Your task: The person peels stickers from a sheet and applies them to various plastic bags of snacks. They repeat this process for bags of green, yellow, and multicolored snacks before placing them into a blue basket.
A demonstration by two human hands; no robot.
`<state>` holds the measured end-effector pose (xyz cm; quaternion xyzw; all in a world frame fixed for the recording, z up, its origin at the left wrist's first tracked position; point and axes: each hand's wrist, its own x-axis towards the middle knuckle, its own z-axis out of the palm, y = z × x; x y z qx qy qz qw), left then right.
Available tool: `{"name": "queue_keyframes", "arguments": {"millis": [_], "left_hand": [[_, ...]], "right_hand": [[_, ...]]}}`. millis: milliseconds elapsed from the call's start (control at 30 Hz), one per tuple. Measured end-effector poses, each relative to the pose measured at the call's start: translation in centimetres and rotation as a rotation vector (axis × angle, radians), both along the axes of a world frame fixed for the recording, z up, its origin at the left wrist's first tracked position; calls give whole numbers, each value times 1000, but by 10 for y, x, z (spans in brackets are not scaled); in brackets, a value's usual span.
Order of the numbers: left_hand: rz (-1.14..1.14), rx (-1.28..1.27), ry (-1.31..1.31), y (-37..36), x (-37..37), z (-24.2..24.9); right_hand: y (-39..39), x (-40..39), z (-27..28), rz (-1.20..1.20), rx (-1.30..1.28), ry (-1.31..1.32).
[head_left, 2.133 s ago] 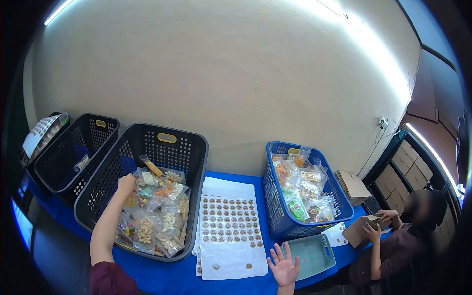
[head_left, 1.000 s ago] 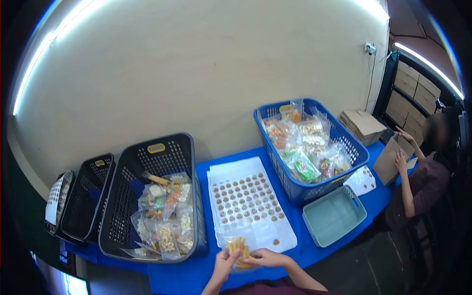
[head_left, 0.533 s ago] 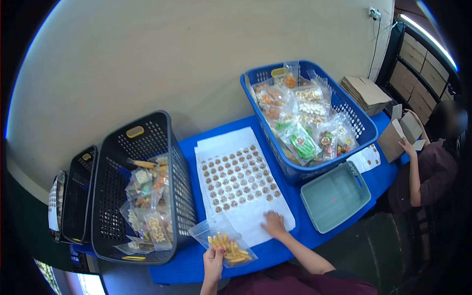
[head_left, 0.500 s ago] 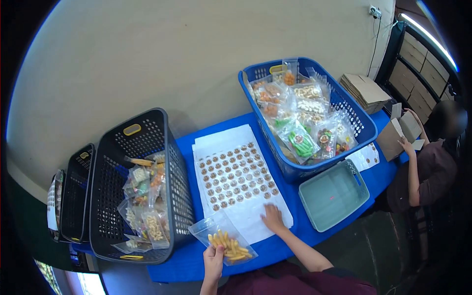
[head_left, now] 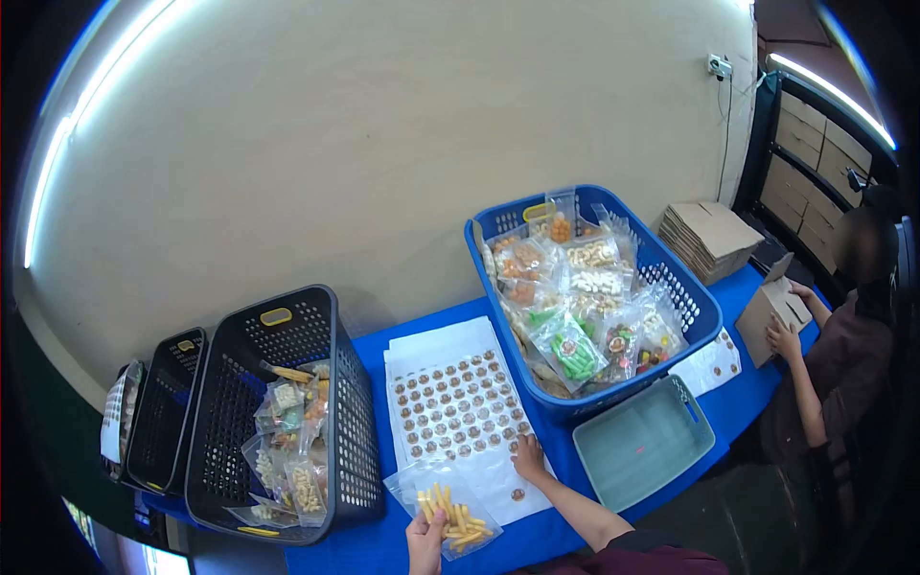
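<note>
Presently, the left hand [head_left: 425,544] grips a clear bag of yellow sticks [head_left: 464,525] at the near edge of the tabletop [head_left: 369,553]; the right hand [head_left: 530,460], partly curled, touches the sticker sheet [head_left: 489,484]; any pinch is indiscernible.

Maroon top [head_left: 661,563]; right forearm [head_left: 586,516] bare; fingers [head_left: 527,448] bare.

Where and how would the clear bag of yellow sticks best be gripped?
Probably by the empty end of the clear bag, pinched between thumb and fingers from the left: the film there looks flat and bare. The yellow sticks bunch in the nearer part, where the left hand has its thumb, so squeezing there might press on them.
</note>
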<state>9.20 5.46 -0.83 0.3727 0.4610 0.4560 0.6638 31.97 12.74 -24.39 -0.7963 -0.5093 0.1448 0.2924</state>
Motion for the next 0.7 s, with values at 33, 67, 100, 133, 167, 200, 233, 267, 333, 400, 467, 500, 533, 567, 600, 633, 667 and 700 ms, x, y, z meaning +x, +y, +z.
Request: {"name": "queue_keyframes", "arguments": {"millis": [33,67,100,133,167,200,233,267,333,400,467,500,533,567,600,633,667,700], "left_hand": [[-36,21,34,3,2,-3],[-56,41,5,4,7,-4],[-70,52,-28,7,17,1],[-79,55,-54,6,26,6],[-85,50,-72,3,32,9],[-101,33,-79,2,38,8],[-77,17,-118,-3,45,9],[-57,9,-161,-6,54,12],[-41,-9,-215,-9,67,6],[-78,48,6,-15,75,1],[-80,34,102,-30,75,-5],[-67,8,71,-36,78,-5],[-58,-6,33,-38,83,-6],[-51,-30,-4,-42,86,-12],[-141,-58,86,-42,78,-37],[-163,-55,118,-44,78,-51],[-182,-55,152,-47,77,-62],[-204,-54,184,-50,81,-58]], "right_hand": [[2,4,2,38,-17,-9],[3,8,6,49,-5,-5],[0,9,18,62,3,-1],[-3,7,22,81,3,11],[-1,7,11,50,18,59],[3,7,2,15,30,109],[7,12,-7,-26,46,153],[10,16,-15,-18,36,162],[16,19,-18,-3,11,182],[20,22,-18,-24,-4,233],[16,19,-16,8,-68,193],[16,18,-17,-9,-86,174],[21,18,-16,-32,-92,149],[20,16,-16,-55,-107,125],[22,11,-24,-145,-9,72],[20,13,-21,-111,-28,115],[18,14,-18,-76,-49,161],[15,14,-13,-43,-68,205]]}}
